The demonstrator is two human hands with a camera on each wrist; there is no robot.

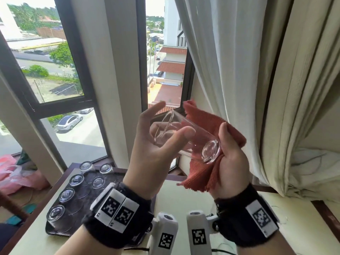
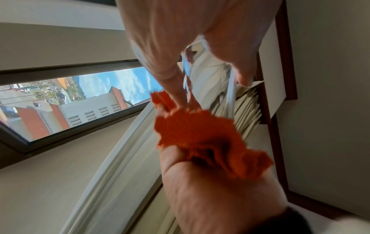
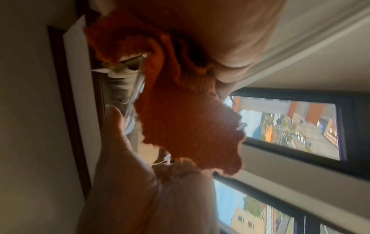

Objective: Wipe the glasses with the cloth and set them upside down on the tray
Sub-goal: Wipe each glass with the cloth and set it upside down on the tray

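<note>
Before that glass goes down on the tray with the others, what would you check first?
1. Glass held firmly: ok, the left hand curls round it.
2. Cloth on the glass: ok, the right hand cups its base in the cloth.
3. Glass wiped clean: cannot tell.
4. Glass turned upside down: not ok, it lies tilted sideways.
5. Free spot on the tray: ok, bare tray shows between the six upturned glasses.

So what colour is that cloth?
Orange-red; the cloth shows best in the head view.
</note>
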